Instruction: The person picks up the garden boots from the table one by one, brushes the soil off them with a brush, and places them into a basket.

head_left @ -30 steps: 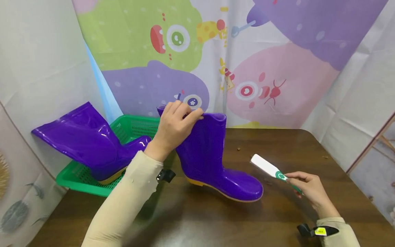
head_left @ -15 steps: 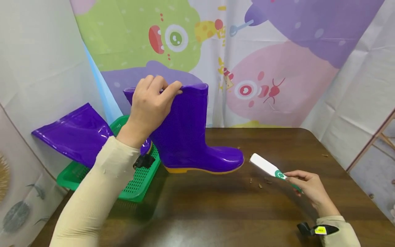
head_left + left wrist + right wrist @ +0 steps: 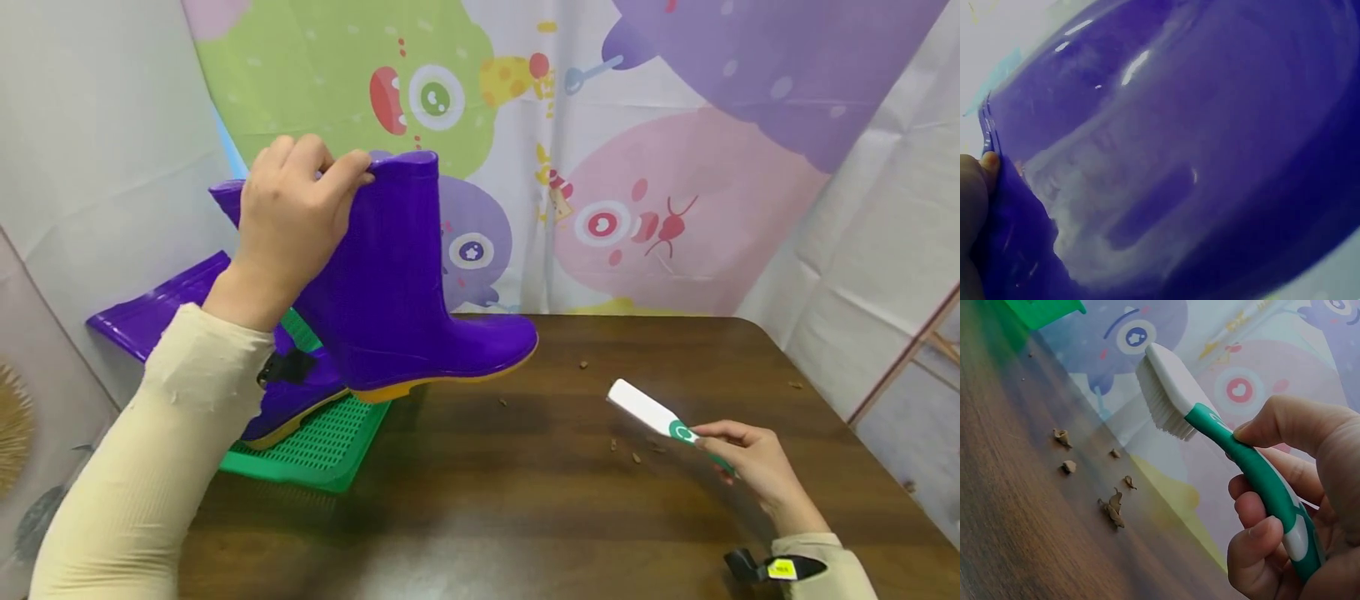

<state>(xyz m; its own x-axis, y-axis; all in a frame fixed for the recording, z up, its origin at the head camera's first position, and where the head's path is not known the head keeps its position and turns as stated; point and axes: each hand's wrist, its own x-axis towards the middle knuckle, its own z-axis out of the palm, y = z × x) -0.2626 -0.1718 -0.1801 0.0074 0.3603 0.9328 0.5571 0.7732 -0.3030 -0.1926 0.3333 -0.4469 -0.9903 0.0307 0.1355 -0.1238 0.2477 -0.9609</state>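
Note:
A purple rain boot (image 3: 382,275) with a yellow sole hangs upright, pinched at its top rim by my left hand (image 3: 292,217). Its heel overlaps the green basket (image 3: 330,454) in the head view. Another purple boot (image 3: 161,304) lies tilted in that basket, partly hidden by my left forearm. In the left wrist view the held boot's glossy shaft (image 3: 1166,144) fills most of the picture. On the right, my right hand (image 3: 750,467) grips the green handle of a scrubbing brush (image 3: 1172,387) with a white head and pale bristles, held above the table.
Several small brown dried scraps (image 3: 1113,509) lie scattered on the dark wooden table (image 3: 480,517) below the brush. A cartoon-printed cloth (image 3: 675,208) hangs along the table's far edge, and white cloth (image 3: 877,217) stands at the sides.
My left hand has carried the boot up and to the left, from over the middle of the table to the basket's edge. The right hand and brush have stayed nearly still.

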